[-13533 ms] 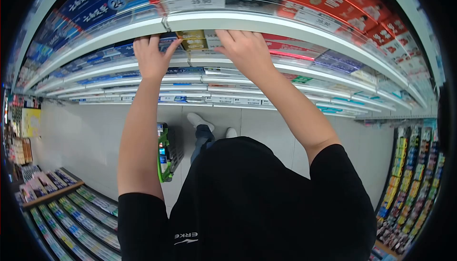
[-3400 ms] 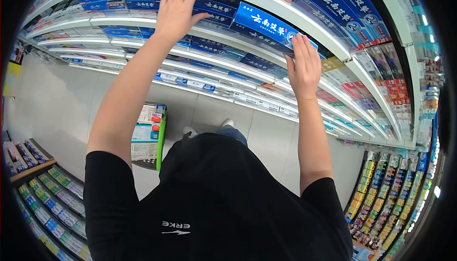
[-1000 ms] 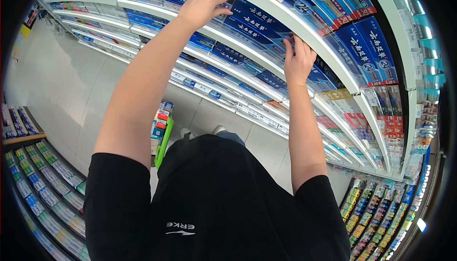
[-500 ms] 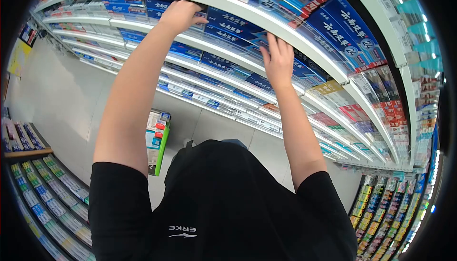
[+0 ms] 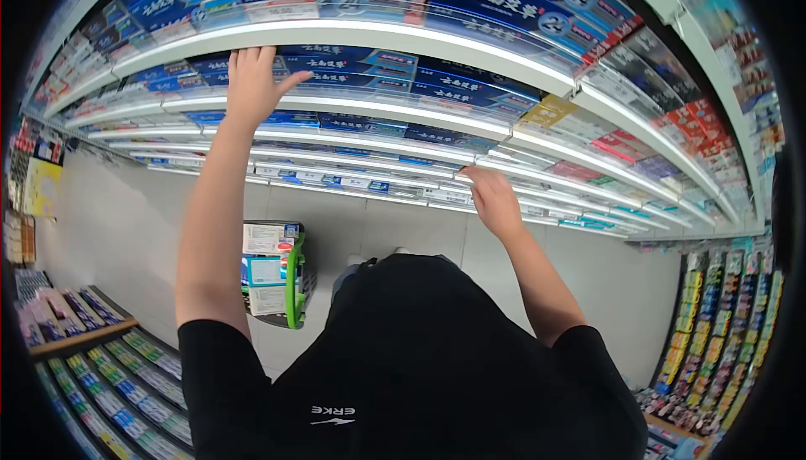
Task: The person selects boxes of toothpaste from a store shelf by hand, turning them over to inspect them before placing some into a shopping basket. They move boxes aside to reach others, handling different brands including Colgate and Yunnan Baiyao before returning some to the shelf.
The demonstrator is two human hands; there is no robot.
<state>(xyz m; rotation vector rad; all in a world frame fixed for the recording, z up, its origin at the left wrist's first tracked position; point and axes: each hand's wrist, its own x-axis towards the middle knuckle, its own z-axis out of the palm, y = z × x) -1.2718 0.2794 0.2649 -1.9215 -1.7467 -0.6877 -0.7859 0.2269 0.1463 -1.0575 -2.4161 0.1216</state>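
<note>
My left hand (image 5: 254,89) reaches up to a shelf of blue boxes (image 5: 336,70), its fingers stretched and thumb spread. The fingertips meet the underside of the shelf edge above, where they are partly hidden. I see nothing held in it. My right hand (image 5: 495,201) hangs lower, in front of the bottom shelf edges, with fingers loosely bent and thumb apart; it looks bare of any item. Larger blue boxes marked 24 (image 5: 512,7) stand on the shelf above.
A shopping basket (image 5: 306,279) with a green handle and several packages sits on the floor to my left. White shelf edges (image 5: 336,36) run across in front. Racks of small packs (image 5: 714,326) stand at the right, and product rows (image 5: 109,384) at lower left.
My right hand has come down and back from the blue boxes. My left hand has shifted left and its fingers have straightened. The view has turned and tilted.
</note>
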